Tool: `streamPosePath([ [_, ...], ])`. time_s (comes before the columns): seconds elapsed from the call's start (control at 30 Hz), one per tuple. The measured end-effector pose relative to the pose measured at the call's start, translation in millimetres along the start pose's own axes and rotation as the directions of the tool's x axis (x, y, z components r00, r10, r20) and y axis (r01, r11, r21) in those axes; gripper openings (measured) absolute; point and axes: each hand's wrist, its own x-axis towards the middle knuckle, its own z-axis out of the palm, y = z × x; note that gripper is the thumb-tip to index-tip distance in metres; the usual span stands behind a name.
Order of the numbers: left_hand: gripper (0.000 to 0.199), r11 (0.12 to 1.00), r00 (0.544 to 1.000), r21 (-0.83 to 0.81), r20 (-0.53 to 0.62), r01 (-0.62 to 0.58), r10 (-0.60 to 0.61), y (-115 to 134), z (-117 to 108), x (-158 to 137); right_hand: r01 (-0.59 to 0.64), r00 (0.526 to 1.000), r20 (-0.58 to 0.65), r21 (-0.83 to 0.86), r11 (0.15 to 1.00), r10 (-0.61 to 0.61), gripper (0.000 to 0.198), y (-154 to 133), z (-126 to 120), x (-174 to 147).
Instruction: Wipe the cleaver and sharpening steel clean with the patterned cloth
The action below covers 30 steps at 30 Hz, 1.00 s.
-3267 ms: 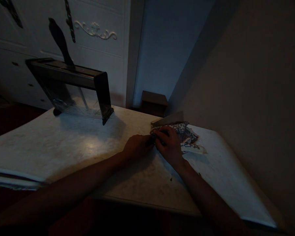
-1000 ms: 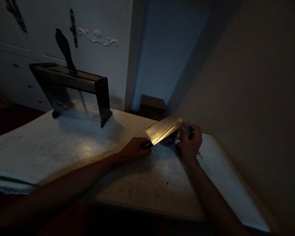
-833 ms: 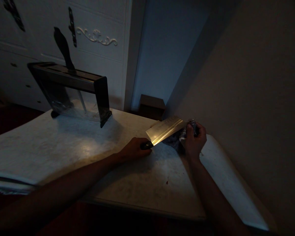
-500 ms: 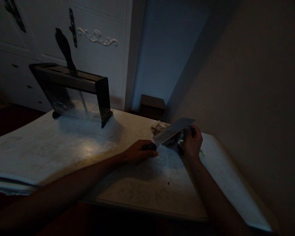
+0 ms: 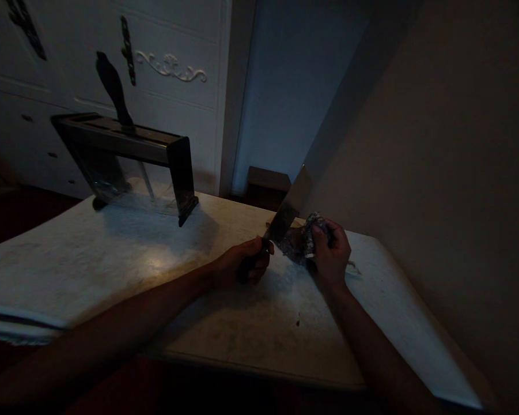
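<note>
Knife (image 5: 288,207) and hands share the right half of a pale table (image 5: 164,251), whose near part carries 1 small dark speck (image 5: 298,323). The knife is up over the tabletop, its long axis slanting from the near left to the far right. Its dark handle is at the near, lower end; the broad blade rises from there, with its far end pointing up and away from the person, a little rightward. The left hand (image 5: 253,262) has its fingers curled around the handle, the thumb lying close to where the blade begins.

Just right of the blade, the right hand (image 5: 332,248) clamps thumb and fingers on a bunched, dark-and-light patterned cloth (image 5: 315,233). Part of the cloth spreads low behind the blade, and a pale corner shows past the right wrist; whether cloth and blade touch, I cannot tell.

Farther off, to the left, a knife block (image 5: 125,138) with a dark frame and clear sides stands on the table. 1 black handle (image 5: 111,86) leans out of its top. Beyond the table sit a brown box (image 5: 268,180) and a white cabinet (image 5: 177,109) with 2 dark door handles and a raised scroll.
</note>
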Motion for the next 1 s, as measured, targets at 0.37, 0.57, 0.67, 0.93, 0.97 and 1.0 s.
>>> streamPosePath([
  [0.37, 0.047, 0.985, 0.992, -0.119, -0.015, 0.124, -0.127, 10.7, 2.1, -1.8, 0.366, 0.917, 0.188, -0.038, 0.93, -0.353, 0.024, -31.3, -0.6, -10.9],
  [0.57, 0.045, 0.984, 0.987, 0.109, -0.097, 0.14, -0.13, 5.2, 7.6, -3.2, 0.557, 0.777, 0.354, -0.004, 0.83, -0.52, 0.033, -44.3, 1.5, -18.9],
  [0.67, 0.041, 0.951, 0.979, 0.249, -0.132, 0.182, -0.152, 1.9, 7.3, -4.0, 0.646, 0.666, 0.468, 0.027, 0.763, -0.581, 0.035, -46.3, 8.2, -26.6],
  [0.93, 0.038, 0.899, 0.973, 0.374, -0.14, 0.226, -0.186, 2.1, 7.7, -5.7, 0.723, 0.622, 0.487, -0.058, 0.688, -0.613, 0.047, -46.1, 13.4, -30.5],
  [0.97, 0.038, 0.896, 0.973, 0.382, -0.137, 0.225, -0.186, 2.5, 8.1, -5.9, 0.724, 0.629, 0.48, -0.076, 0.686, -0.611, 0.048, -46.5, 12.9, -30.2],
  [1.0, 0.039, 0.893, 0.974, 0.391, -0.132, 0.221, -0.183, 2.8, 8.3, -6.0, 0.722, 0.636, 0.476, -0.09, 0.686, -0.607, 0.049, -46.8, 12.5, -29.9],
])
